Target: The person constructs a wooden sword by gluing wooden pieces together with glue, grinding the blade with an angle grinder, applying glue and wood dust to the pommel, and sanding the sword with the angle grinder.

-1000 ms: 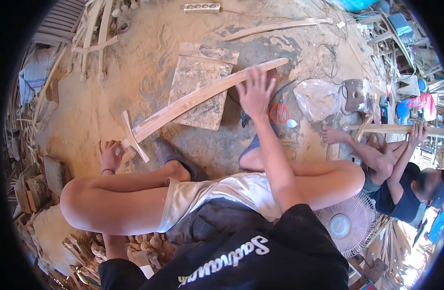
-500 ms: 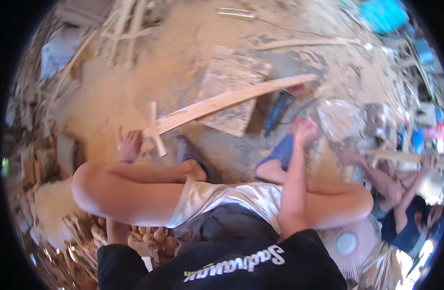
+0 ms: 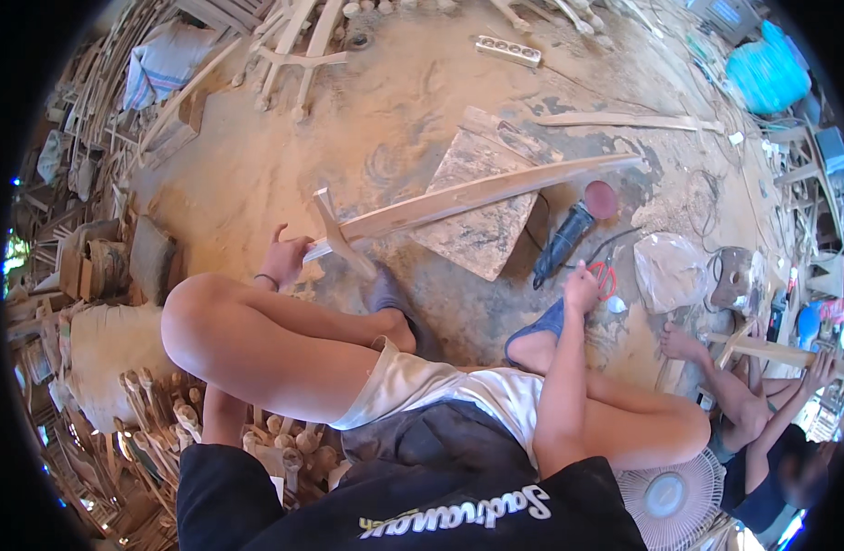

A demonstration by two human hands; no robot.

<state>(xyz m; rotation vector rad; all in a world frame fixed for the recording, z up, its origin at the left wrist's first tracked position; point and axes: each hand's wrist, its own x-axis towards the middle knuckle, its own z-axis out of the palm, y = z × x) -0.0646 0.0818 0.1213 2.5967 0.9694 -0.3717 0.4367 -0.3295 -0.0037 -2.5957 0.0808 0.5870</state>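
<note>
A pale wooden sword (image 3: pixel 459 202) with a crossguard slants across the middle, its blade passing over a worn board (image 3: pixel 482 234) on the ground. My left hand (image 3: pixel 286 257) grips the sword's handle end, one finger raised. In my right hand (image 3: pixel 583 288), near my right foot, is a pair of red-handled scissors (image 3: pixel 607 279); their blades are hard to make out. Just beyond that hand lies a dark angle grinder (image 3: pixel 564 243) with a round reddish disc (image 3: pixel 601 199), close to the sword's far half.
A white power strip (image 3: pixel 508 50) and a long wooden strip (image 3: pixel 629 120) lie farther off. A clear plastic bag (image 3: pixel 670 273) sits at right, near a co-worker's foot (image 3: pixel 681 342). Behind my right knee stands a fan (image 3: pixel 668 491). Carved wooden pieces (image 3: pixel 156 404) crowd the left.
The view has shifted, so most things appear farther right. My left hand's fingers have closed around the sword's handle, and the sword has rolled slightly. My right hand keeps the scissors.
</note>
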